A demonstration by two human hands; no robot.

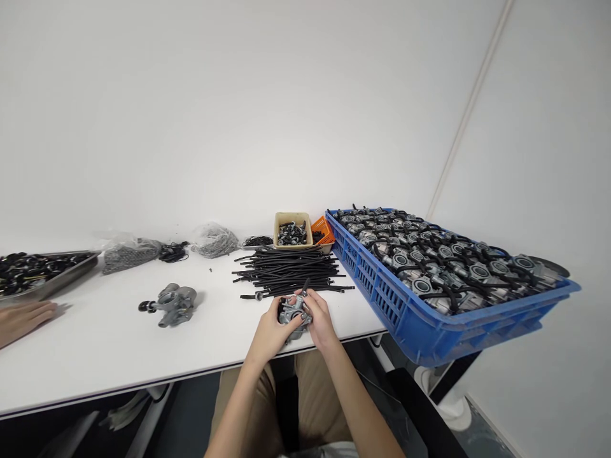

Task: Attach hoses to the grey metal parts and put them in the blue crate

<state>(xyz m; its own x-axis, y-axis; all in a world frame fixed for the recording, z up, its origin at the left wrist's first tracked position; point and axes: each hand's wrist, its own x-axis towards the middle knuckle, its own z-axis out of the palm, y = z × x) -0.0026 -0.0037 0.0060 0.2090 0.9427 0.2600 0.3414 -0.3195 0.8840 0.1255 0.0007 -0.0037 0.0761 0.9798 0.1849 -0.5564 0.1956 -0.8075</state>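
- Just below the pile of black rubber hoses (286, 270), the fingers (286, 302) of both hands curl closed around a grey metal carburetor (292, 313), gripping it from either side to keep it steady over the front edge of the worktop (119, 356).
- Its sides rest in the left hand (270, 331) and the right hand (322, 320); the wrists angle inward, with the forearms reaching up from the lap.
- Left of the pile, a second carburetor (172, 305) lies on the worktop.
- Right of the pile, a blue plastic crate (396, 305) keeps many hosed carburetors together.
- Far left of the pile, another person's hand (23, 320) rests beside a steel tray (48, 273).
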